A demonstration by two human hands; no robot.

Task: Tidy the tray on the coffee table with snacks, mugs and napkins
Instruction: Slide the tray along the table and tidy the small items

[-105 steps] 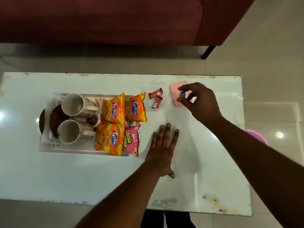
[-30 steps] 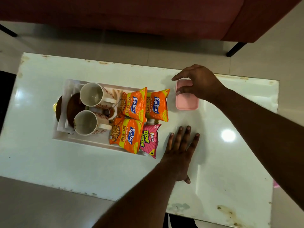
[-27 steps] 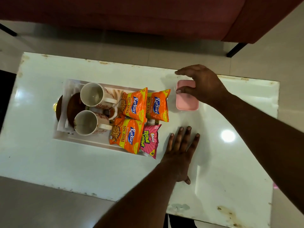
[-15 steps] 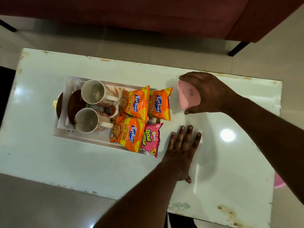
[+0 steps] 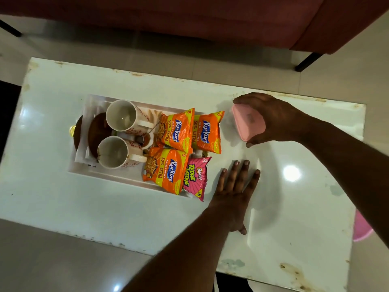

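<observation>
A white tray (image 5: pixel 109 174) sits left of centre on the white coffee table (image 5: pixel 294 207). In it stand two white mugs (image 5: pixel 124 119) (image 5: pixel 116 152) beside brown plates (image 5: pixel 94 131), a small spoon and a napkin. Three orange Kurkure packets (image 5: pixel 176 129) (image 5: pixel 207 132) (image 5: pixel 164 170) and a pink Bingo packet (image 5: pixel 194 178) fill its right end. My right hand (image 5: pixel 271 119) grips a small pink lidded box (image 5: pixel 247 123), tilted and lifted just right of the tray. My left hand (image 5: pixel 233 192) lies flat on the table, fingers spread.
A dark red sofa (image 5: pixel 189 17) runs behind the table, with a black leg (image 5: pixel 307 62) at the right. A pink object (image 5: pixel 361 226) shows past the table's right edge. The table's right half is bare and stained near the front corner.
My right hand put the lid on the pink box, closed around it and lifted and tilted it off the table. The left hand has stayed flat.
</observation>
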